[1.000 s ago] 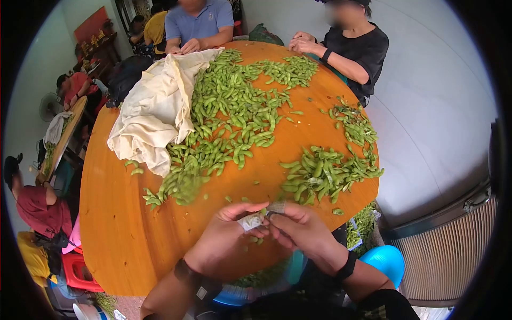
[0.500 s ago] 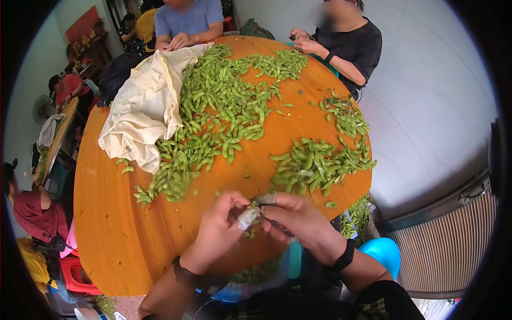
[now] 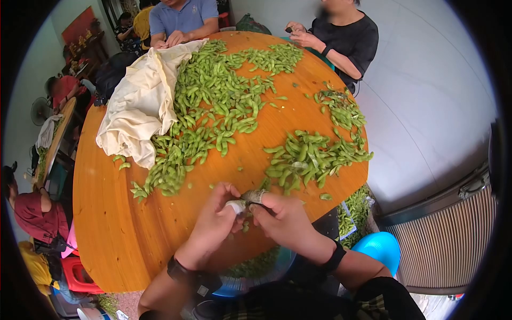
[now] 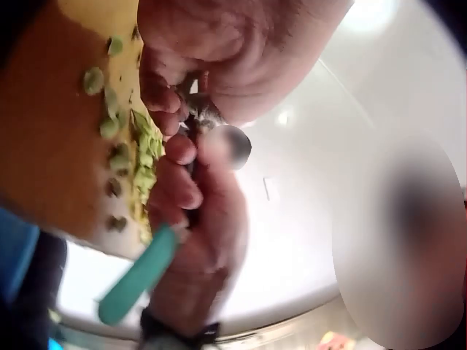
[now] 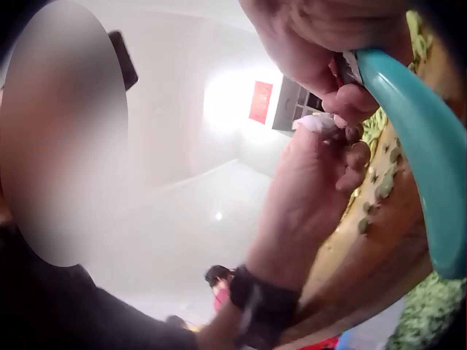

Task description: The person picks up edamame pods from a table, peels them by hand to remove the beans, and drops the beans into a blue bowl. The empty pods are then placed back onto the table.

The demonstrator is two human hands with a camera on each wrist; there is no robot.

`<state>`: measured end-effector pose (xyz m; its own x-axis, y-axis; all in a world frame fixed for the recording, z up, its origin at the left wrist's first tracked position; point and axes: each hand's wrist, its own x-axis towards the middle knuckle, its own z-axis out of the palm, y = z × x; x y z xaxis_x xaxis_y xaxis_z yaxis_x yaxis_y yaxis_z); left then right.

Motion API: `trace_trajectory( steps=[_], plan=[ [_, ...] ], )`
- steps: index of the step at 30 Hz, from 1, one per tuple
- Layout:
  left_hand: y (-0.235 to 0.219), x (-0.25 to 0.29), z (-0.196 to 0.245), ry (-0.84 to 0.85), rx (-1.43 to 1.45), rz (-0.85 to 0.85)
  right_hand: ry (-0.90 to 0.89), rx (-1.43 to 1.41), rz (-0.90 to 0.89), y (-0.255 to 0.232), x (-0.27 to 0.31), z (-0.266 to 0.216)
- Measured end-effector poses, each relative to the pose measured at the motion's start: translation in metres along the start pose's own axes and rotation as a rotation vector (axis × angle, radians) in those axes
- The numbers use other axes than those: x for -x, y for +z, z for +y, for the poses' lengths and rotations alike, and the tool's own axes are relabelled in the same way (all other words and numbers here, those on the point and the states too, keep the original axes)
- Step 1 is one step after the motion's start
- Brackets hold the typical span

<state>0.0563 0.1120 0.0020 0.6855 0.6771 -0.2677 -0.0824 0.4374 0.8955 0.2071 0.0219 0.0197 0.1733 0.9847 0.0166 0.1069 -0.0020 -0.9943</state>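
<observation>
Both hands meet close together over the near edge of the round wooden table (image 3: 122,229). My left hand (image 3: 210,221) has a thumb wrapped in white tape (image 3: 234,206) and pinches a small green soybean pod, mostly hidden by the fingers. My right hand (image 3: 288,218), its index finger wrapped in greyish tape (image 3: 254,197), grips a tool with a curved teal handle (image 5: 419,160). The tool's working end lies hidden between the hands. Beyond them, a large heap of green soybean pods (image 3: 216,106) covers the middle of the table, with a smaller pile (image 3: 306,157) at the right.
A cream cloth (image 3: 138,114) lies left of the heap. Below the table edge sits a blue-rimmed basin (image 3: 226,293) with green contents. To the right stand a bright blue plastic tub (image 3: 380,250) and a slatted panel (image 3: 445,242). Two people sit across the table.
The head view has shifted, so the table sits further left and higher. Both hands stay together, with the right hand's fingers now closer over the left fingertips.
</observation>
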Motion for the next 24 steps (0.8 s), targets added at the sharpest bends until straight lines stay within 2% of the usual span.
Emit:
trace_trajectory(
  steps=[1,3,4,6,7,9,12,13,15,16,17,18,19,20,21,22,24],
  plan=[
    [0.000,-0.002,-0.005,-0.001,0.000,0.001,-0.002,0.014,0.012,0.000,0.000,0.000],
    [0.006,-0.004,-0.013,0.498,-0.707,0.099,-0.005,0.026,0.022,0.000,0.000,0.001],
    [0.009,-0.005,-0.014,0.498,-0.710,0.102,-0.022,0.056,0.044,0.000,0.001,0.003],
    [0.015,-0.005,-0.015,0.688,-0.847,0.149,-0.040,0.084,0.066,0.000,0.001,0.008],
    [0.015,-0.004,-0.013,0.688,-0.848,0.149,-0.073,0.094,0.066,0.000,0.002,0.011],
    [0.014,0.001,-0.009,0.292,-0.491,0.059,-0.106,0.103,0.067,0.000,0.005,0.012],
    [0.011,-0.002,-0.013,0.218,-0.574,0.085,-0.087,0.048,0.047,0.002,0.009,0.011],
    [0.012,0.000,-0.014,0.218,-0.576,0.087,-0.103,0.075,0.059,0.003,0.009,0.012],
    [0.019,0.002,-0.013,0.330,-0.569,0.136,-0.123,0.102,0.071,0.002,0.010,0.010],
    [0.020,0.008,-0.006,0.334,-0.570,0.136,-0.083,0.072,0.136,-0.002,0.008,0.008],
    [0.022,0.018,0.003,0.328,-0.698,0.146,-0.043,0.043,0.199,-0.007,0.006,0.005],
    [0.020,0.026,0.010,0.319,-0.826,0.156,-0.234,0.129,0.283,-0.019,-0.001,0.008],
    [0.008,0.029,0.012,0.325,-0.826,0.157,-0.162,0.111,0.343,-0.034,-0.005,0.006],
    [-0.011,0.030,0.012,0.411,-0.963,0.196,-0.116,0.202,0.397,-0.053,-0.009,0.007],
    [-0.028,0.030,0.013,0.499,-1.098,0.235,-0.119,0.494,0.453,-0.070,-0.012,0.006],
    [-0.039,0.031,0.016,0.507,-1.094,0.232,-0.333,0.627,0.512,-0.082,-0.015,0.009],
    [-0.057,0.029,0.022,0.562,-1.405,0.417,-0.249,0.859,0.468,-0.087,-0.006,-0.001]
  ],
)
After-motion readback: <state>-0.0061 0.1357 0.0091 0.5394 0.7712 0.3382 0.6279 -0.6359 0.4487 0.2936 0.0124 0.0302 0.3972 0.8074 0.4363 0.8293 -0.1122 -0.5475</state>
